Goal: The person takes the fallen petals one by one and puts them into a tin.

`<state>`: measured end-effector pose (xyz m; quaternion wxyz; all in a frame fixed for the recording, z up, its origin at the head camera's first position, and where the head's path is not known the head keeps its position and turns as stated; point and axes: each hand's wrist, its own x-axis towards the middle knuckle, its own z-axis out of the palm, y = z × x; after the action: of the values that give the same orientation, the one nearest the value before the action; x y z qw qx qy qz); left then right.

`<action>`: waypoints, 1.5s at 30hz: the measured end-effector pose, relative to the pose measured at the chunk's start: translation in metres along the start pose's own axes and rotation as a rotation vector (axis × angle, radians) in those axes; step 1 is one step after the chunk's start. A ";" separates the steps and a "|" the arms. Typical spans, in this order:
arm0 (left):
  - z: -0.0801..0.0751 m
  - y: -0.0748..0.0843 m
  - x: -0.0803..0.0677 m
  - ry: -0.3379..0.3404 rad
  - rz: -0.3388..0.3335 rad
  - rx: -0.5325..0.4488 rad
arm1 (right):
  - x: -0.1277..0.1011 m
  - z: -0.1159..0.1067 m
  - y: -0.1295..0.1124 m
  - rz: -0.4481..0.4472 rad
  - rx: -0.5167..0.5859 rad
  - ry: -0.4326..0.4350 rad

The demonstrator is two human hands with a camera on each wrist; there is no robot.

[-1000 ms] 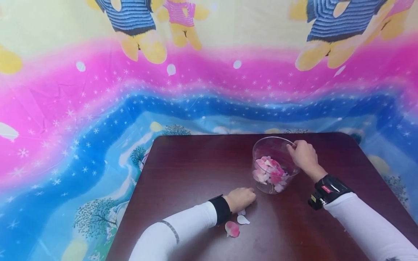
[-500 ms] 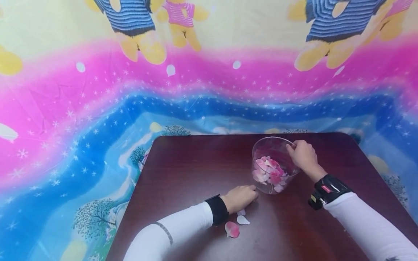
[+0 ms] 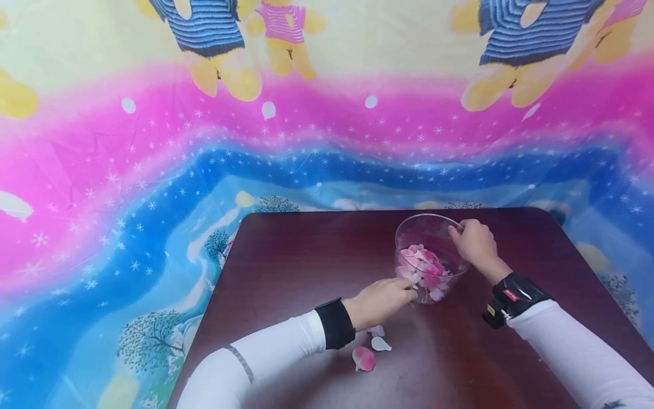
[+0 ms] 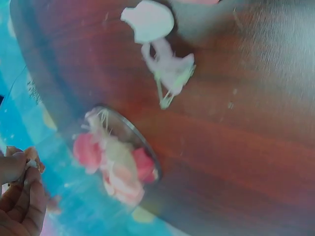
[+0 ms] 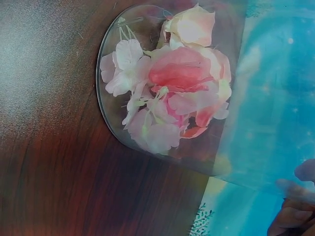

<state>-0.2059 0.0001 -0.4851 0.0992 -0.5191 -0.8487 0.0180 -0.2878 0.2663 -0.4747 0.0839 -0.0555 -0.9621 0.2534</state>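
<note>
A clear round container (image 3: 409, 224) stands on the table, with a heap of pink and white artificial petals (image 3: 424, 266) inside. My right hand (image 3: 475, 244) grips its rim at the right, thumb over the edge. My left hand (image 3: 380, 301) is at the container's near left side, raised above the table. Between its thumb and fingers, the left wrist view shows a small pale peach petal (image 4: 32, 156) pinched. Under that wrist lie a pink petal (image 3: 364, 359), a white petal (image 3: 381, 344) and a pale lilac blossom (image 3: 377, 330) with green stalks.
The dark reddish-brown table (image 3: 296, 255) has rounded far corners. Behind it hangs a colourful printed cloth (image 3: 327, 130) with bears and snowflakes. Black straps with devices (image 3: 518, 295) sit on the wrists.
My left hand has risen from the table and moved slightly right toward the container, uncovering more of the lilac blossom. The right hand and container have stayed put.
</note>
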 end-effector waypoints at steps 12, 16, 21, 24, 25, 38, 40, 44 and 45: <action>-0.055 -0.016 0.003 0.091 0.015 -0.048 | 0.000 -0.002 -0.001 0.012 -0.001 -0.014; -0.068 -0.021 0.009 0.137 0.007 -0.038 | 0.000 -0.001 -0.001 0.020 -0.003 -0.016; -0.076 -0.029 0.023 0.187 -0.031 -0.004 | 0.000 -0.001 0.000 0.021 0.002 -0.011; -0.076 -0.033 0.034 0.199 -0.062 -0.009 | -0.001 -0.001 -0.001 0.026 0.004 -0.014; -0.076 -0.033 0.037 0.196 -0.072 -0.008 | -0.001 -0.001 -0.001 0.031 0.002 -0.014; -0.044 -0.029 0.061 -0.209 -0.208 0.011 | -0.002 0.003 -0.003 0.004 0.014 0.002; -0.041 -0.028 0.058 -0.231 -0.217 -0.010 | -0.002 0.002 -0.002 0.002 0.011 0.007; -0.040 -0.029 0.054 -0.214 -0.216 -0.014 | -0.002 0.001 -0.001 0.002 0.009 0.016; -0.041 -0.029 0.054 -0.210 -0.217 -0.012 | -0.002 0.000 0.000 0.003 0.009 0.015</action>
<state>-0.2473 0.0319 -0.4334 0.0080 -0.4204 -0.9055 0.0563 -0.2859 0.2656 -0.4751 0.0909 -0.0584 -0.9602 0.2575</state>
